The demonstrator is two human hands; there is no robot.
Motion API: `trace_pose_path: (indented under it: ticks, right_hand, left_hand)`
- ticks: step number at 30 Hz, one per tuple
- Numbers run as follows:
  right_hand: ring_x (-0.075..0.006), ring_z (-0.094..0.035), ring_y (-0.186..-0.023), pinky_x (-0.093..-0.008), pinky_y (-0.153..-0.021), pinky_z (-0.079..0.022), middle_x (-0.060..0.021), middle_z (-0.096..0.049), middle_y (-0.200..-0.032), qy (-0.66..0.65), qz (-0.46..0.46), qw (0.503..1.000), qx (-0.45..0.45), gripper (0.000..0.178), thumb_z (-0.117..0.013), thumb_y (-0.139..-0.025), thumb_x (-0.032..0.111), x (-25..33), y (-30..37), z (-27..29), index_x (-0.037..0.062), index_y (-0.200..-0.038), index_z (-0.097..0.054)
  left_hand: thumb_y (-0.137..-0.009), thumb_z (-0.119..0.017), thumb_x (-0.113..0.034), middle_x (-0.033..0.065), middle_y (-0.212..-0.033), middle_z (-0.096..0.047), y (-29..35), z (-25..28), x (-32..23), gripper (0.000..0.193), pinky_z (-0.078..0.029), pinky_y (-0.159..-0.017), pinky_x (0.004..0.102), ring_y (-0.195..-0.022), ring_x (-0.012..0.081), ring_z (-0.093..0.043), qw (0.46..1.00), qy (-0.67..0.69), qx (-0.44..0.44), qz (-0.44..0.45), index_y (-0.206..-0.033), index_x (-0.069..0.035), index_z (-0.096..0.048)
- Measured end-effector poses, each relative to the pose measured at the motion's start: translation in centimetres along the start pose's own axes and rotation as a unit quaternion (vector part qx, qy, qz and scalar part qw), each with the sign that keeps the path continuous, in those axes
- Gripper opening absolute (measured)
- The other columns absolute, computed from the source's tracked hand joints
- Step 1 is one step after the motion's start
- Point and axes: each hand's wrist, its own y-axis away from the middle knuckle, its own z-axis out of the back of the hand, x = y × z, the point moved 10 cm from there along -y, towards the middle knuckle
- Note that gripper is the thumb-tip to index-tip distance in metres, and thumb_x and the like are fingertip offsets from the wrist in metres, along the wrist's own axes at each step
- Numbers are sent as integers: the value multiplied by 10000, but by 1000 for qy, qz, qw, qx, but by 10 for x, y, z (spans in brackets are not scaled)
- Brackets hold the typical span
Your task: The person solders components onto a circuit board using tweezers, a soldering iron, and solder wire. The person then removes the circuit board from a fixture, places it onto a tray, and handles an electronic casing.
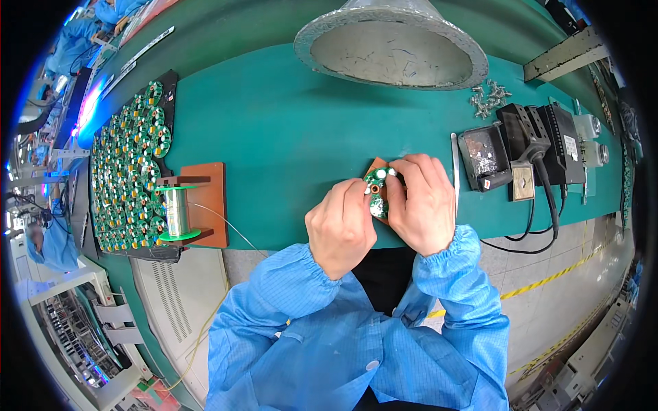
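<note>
Near the front edge of the green bench, a small round green circuit board (378,205) with white parts and a copper-coloured coil in its middle lies between my hands. A reddish-brown piece (376,164) shows from under it, mostly covered. My left hand (340,225) is closed, fingertips pinching the board's left edge. On the other side my right hand (426,205) grips the right edge with bent fingers, its thumb against the board. My fingers hide part of the rim, and whether they also hold a small part cannot be made out.
A solder wire reel (177,213) stands on a brown base at left, beside a tray of several round boards (130,171). A metal fume hood (394,51) hangs above. To the right are loose metal parts (489,98), a dross box (484,156) and a soldering iron holder (526,137).
</note>
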Motion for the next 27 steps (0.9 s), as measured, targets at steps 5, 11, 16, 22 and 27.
trace_pose_path:
  ticks: [5,11,16,22,27]
  right_hand:
    - [-328,-585,-810,-412,-725,-482,-132,-620,-939,-2,-4,1000,-1,171,-656,-782,14,-2,3,2,10,-952,-639]
    - [-300,-640,-898,-346,-762,-511,-163,-641,-1013,-137,-31,990,19,231,-637,-831,-8,-29,15,13,-30,-1060,-639]
    - [-318,-648,-866,-345,-741,-516,-186,-636,-1005,-72,-156,983,61,234,-597,-855,-32,-49,14,7,-26,-1087,-627]
    - [-342,-616,-872,-393,-759,-502,-164,-638,-977,-89,22,995,29,238,-644,-790,-8,5,-2,13,-12,-1027,-656]
    - [-356,-609,-821,-411,-728,-497,-173,-637,-902,-77,-12,997,26,151,-640,-763,-15,-1,2,5,-33,-913,-643]
  left_hand:
    - [-758,-653,57,144,-904,-651,2,-3,2,219,-541,-605,364,-724,302,-665,1000,0,6,-4,-969,22,-607]
    - [-753,-667,44,142,-925,-650,3,-3,6,233,-548,-612,365,-740,301,-669,1000,16,0,-18,-978,24,-605]
    - [-753,-664,48,142,-925,-653,-3,-3,7,229,-551,-617,370,-735,304,-667,999,20,-2,-29,-974,26,-609]
    - [-810,-618,42,172,-906,-660,-7,11,3,161,-556,-641,384,-756,338,-664,1000,19,7,-19,-969,22,-631]
    - [-765,-638,63,171,-966,-643,2,3,0,204,-558,-700,378,-823,330,-655,997,76,-4,-22,-967,46,-616]
